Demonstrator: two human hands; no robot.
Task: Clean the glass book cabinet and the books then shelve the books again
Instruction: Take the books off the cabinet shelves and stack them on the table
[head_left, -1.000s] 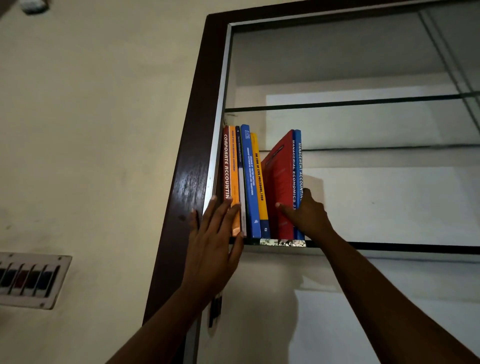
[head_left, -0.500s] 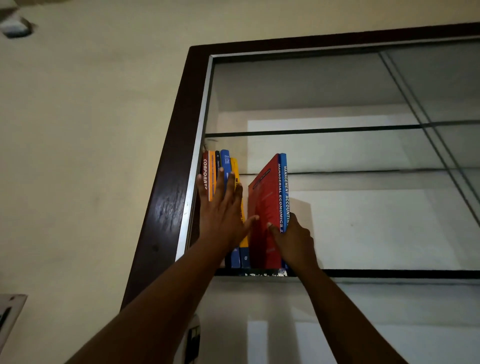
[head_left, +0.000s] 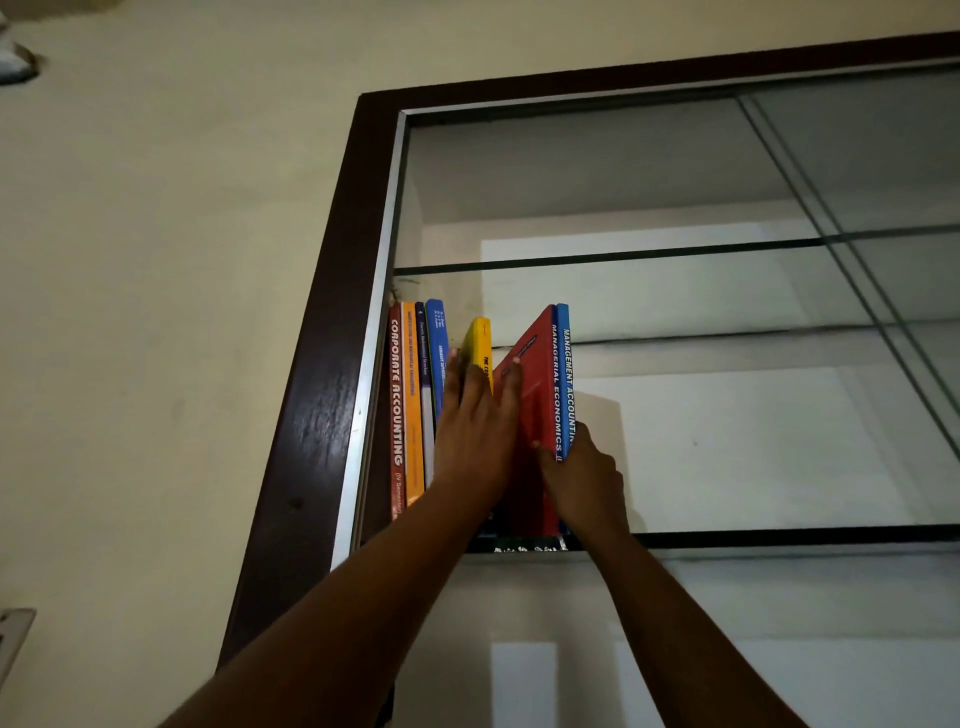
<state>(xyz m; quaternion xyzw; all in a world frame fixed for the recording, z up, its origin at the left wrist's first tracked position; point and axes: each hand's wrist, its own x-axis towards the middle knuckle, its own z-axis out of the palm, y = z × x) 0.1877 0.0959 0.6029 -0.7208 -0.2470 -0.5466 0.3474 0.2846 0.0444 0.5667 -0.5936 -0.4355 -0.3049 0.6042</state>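
A glass book cabinet with a dark wooden frame (head_left: 322, 415) holds a row of upright books at the left end of a glass shelf (head_left: 779, 536). From the left stand a red "Corporate Accounting" book (head_left: 396, 415), an orange book (head_left: 413, 405), a thin white one, a blue book (head_left: 437, 353), a yellow book (head_left: 480, 343), a red "Managerial Economics" book (head_left: 540, 384) and a blue "Management Accounting" book (head_left: 566, 374). My left hand (head_left: 475, 436) presses flat with straight fingers on the yellow book and the red cover. My right hand (head_left: 584, 480) grips the lower part of the red and blue pair.
An upper glass shelf (head_left: 623, 257) runs above the books. A sliding glass pane (head_left: 883, 208) covers the cabinet's right side. The shelf to the right of the books holds nothing. A cream wall (head_left: 156, 312) lies left of the frame.
My left hand has slid right from the leftmost books onto the yellow book and the leaning red cover. The yellow book now stands apart from the blue one. My right hand keeps its grip.
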